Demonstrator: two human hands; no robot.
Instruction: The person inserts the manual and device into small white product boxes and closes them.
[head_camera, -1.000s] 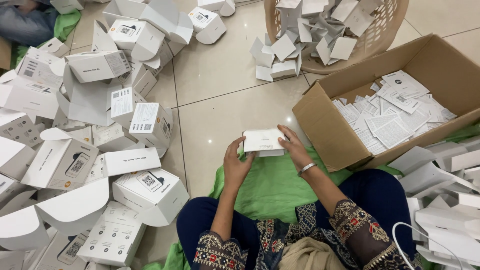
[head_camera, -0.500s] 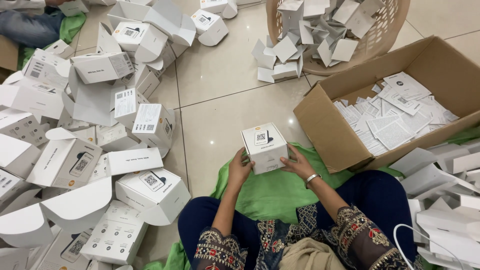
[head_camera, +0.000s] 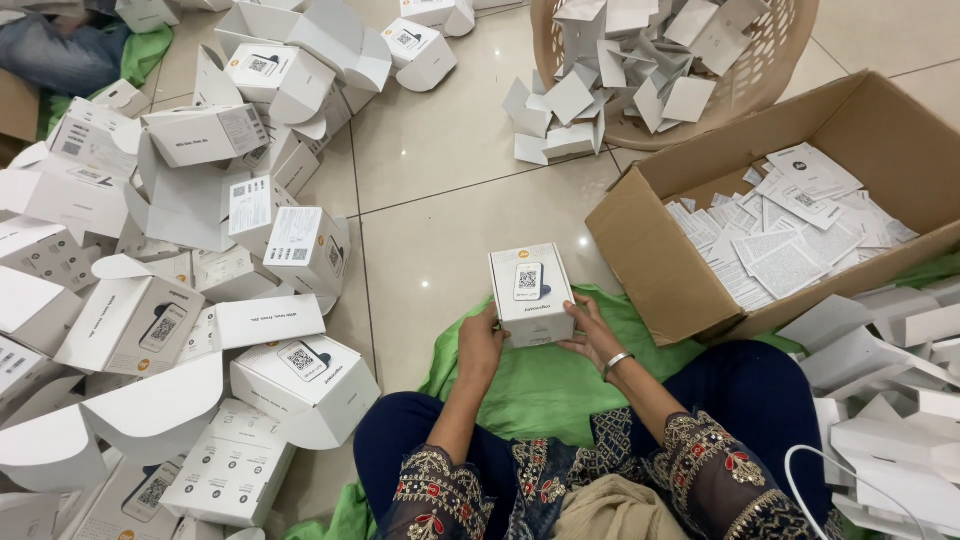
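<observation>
We grip the white box (head_camera: 531, 294) between our left hand (head_camera: 482, 341) and right hand (head_camera: 590, 334), upright above the green cloth (head_camera: 545, 385), seemingly mid-check, and any next handling calls for steady fingers on its sides.

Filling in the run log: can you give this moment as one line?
left hand: holds small white box | right hand: holds same box | under: green cloth
</observation>
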